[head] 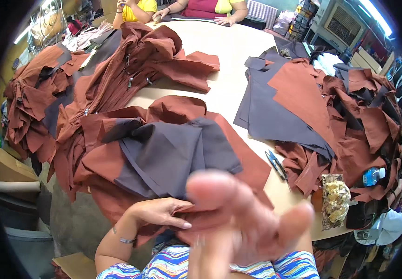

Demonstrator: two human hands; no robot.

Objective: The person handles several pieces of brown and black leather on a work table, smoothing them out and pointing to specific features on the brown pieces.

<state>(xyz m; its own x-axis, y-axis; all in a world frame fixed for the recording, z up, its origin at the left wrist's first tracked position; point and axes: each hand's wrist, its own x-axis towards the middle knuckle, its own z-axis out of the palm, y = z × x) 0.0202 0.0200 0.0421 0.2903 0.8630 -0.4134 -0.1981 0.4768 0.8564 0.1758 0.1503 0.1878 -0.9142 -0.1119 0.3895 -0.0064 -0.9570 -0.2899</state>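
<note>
My left hand [162,212] is at the table's near edge, thumb on top and fingers tucked into a rust-brown fabric piece [215,219]. Its grip on the cloth is partly hidden. Raised close to the camera, my right hand [246,216] is large and blurred; its fingers are apart and I see nothing in them. Beyond both hands, a dark grey fabric panel [169,153] lies folded over the rust-brown cloth. Thread snips [276,165] with blue on them rest on the table to the right.
Rust-brown pieces with zippers [113,76] are heaped at left. Grey panels [263,108] and a scrap pile [354,139] cover the right side. A water bottle [373,176] and a lumpy yellowish item [337,202] are near the right edge. Two people sit across the pale table [221,38].
</note>
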